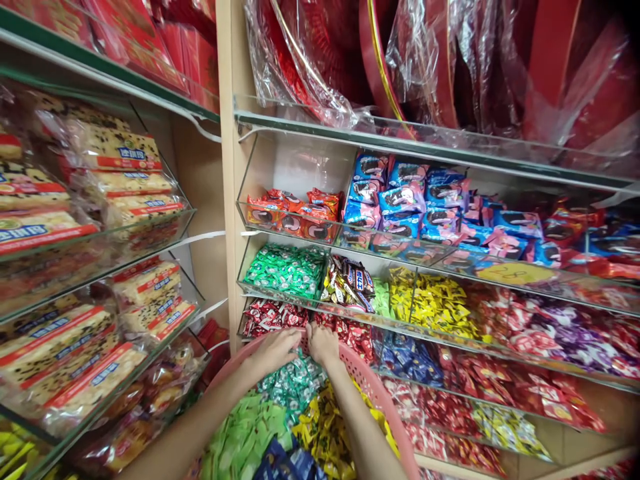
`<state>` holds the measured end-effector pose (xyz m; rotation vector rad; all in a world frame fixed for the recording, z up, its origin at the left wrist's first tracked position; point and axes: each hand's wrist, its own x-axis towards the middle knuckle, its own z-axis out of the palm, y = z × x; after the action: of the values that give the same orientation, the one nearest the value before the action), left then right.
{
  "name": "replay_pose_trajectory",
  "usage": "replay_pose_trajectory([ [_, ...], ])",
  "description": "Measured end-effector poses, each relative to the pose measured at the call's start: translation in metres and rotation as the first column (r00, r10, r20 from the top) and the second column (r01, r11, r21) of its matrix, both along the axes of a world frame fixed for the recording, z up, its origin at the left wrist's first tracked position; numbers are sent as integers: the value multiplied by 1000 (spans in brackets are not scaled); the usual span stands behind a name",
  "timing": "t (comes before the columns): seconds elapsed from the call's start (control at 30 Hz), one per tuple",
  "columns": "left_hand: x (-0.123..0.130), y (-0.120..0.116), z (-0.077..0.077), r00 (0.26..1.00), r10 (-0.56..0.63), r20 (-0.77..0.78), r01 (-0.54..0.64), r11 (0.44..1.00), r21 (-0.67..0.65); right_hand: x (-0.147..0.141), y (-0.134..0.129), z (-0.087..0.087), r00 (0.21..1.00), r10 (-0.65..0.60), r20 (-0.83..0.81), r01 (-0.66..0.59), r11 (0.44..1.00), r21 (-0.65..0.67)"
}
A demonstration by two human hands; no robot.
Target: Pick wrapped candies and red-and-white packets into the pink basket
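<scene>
A round pink plastic basket (387, 393) with a perforated wall stands in front of me, filled with wrapped candies. Light green packets (245, 430) lie at its left, dark green and silver ones (293, 380) toward the far side, yellow ones (325, 427) at the right and dark blue ones (290, 461) closest to me. Close together at the far rim are my left hand (281, 349) and my right hand (323, 343). Both have curled fingers and appear closed on that rim; their fingertips are partly hidden.
Glass-fronted shelves hold green candies (285, 270), brown-wrapped bars (350, 283), yellow candies (433, 300) and blue-pink snack packs (400, 197). Packaged pastries (125, 157) fill the left shelves. Red items in clear plastic (425, 60) stand above. A wooden post (227, 167) divides the shelving.
</scene>
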<state>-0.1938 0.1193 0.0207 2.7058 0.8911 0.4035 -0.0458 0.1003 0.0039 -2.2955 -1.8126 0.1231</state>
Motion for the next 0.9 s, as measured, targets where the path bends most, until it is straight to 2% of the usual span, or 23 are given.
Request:
replay_pose_trajectory([
  [0.1,-1,0,5,999,-17,41,18,1000,-21,-1,0,1,1000,-5,4,5,1000,5],
  [0.17,-1,-1,17,994,-33,107,34,999,-8,-2,1,1,1000,-4,14,4,1000,7],
  [0.37,-2,10,82,939,-14,343,-30,992,124,-4,4,-1,1000,4,31,-5,999,33],
  [0.43,-1,22,100,926,30,377,-100,981,166,-3,5,-3,1000,-12,17,12,999,39],
  [0.5,2,36,111,914,128,385,-212,960,185,-2,6,-5,1000,-17,6,17,999,51],
  [0.57,8,49,113,908,240,343,-320,926,199,-1,7,-8,1000,-13,7,13,998,68],
  [0.67,19,62,109,899,359,250,-419,870,259,0,7,-9,1000,-12,11,11,997,77],
  [0.9,40,65,104,837,525,156,-547,805,230,-1,6,-3,1000,-15,20,14,999,36],
])
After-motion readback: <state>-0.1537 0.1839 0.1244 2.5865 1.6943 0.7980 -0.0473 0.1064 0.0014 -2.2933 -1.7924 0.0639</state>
